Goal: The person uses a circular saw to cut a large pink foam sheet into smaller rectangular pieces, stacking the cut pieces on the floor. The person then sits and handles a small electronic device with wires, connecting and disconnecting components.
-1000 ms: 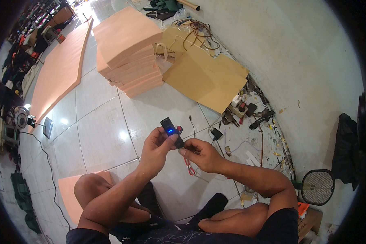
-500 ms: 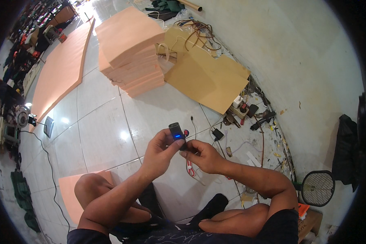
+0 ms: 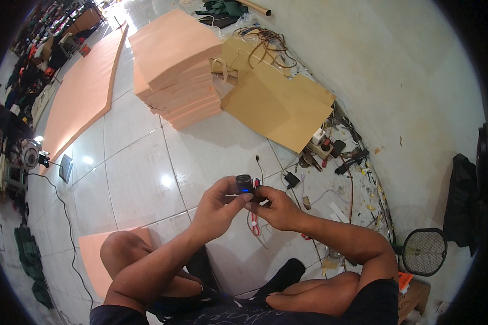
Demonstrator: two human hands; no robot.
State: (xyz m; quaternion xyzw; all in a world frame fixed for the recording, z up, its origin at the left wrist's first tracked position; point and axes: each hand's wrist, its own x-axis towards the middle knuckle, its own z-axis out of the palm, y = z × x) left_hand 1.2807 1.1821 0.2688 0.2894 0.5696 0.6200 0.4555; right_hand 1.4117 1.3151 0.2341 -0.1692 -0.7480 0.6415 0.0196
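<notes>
Head view: single fisheye camera, worn high, facing down.
It looks steeply onto the seated person's hands [image 3: 244, 203] at close range, tiled floor [image 3: 146, 173] beyond; straight edges bend near the dark rim.

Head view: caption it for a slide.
Both hands hold a small black device with a blue light above the white tiled floor.

A person sits cross-legged on a white tiled floor [image 3: 141, 179], both hands raised together: the left hand [image 3: 214, 208] and the right hand [image 3: 274, 207] pinch a small black device with a blue light [image 3: 244, 183] between their fingertips, with a thin red cable [image 3: 254, 225] hanging below it. Beyond them lie a stack of peach foam sheets [image 3: 176, 70] and flat brown cardboard pieces [image 3: 276, 105] beside it, near the wall. A round mesh racket [image 3: 424, 252] rests at the person's right.
</notes>
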